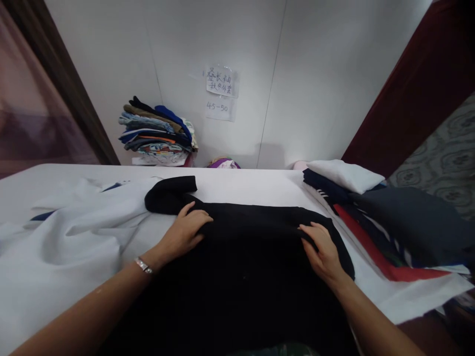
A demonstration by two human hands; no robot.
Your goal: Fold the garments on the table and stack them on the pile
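A black long-sleeved garment point(252, 277) lies spread over the white table and runs down out of the bottom of the view. At its upper left, one sleeve point(168, 190) bends back on itself. My left hand point(187, 228) has its fingers curled on the cloth near that sleeve's base. Across from it, my right hand point(322, 249) pinches a fold of the garment near its right shoulder side, thumb below and fingers above. The cloth between my hands is slightly raised into a ridge. Dark fabric hides its finer details.
Loose white cloth point(85, 237) lies rumpled on the left. At the right edge stands a pile of folded clothes point(401, 232), with a white one on top. Behind the white table point(245, 185) rises another clothes stack point(158, 131). Paper notes point(220, 94) hang on the wall.
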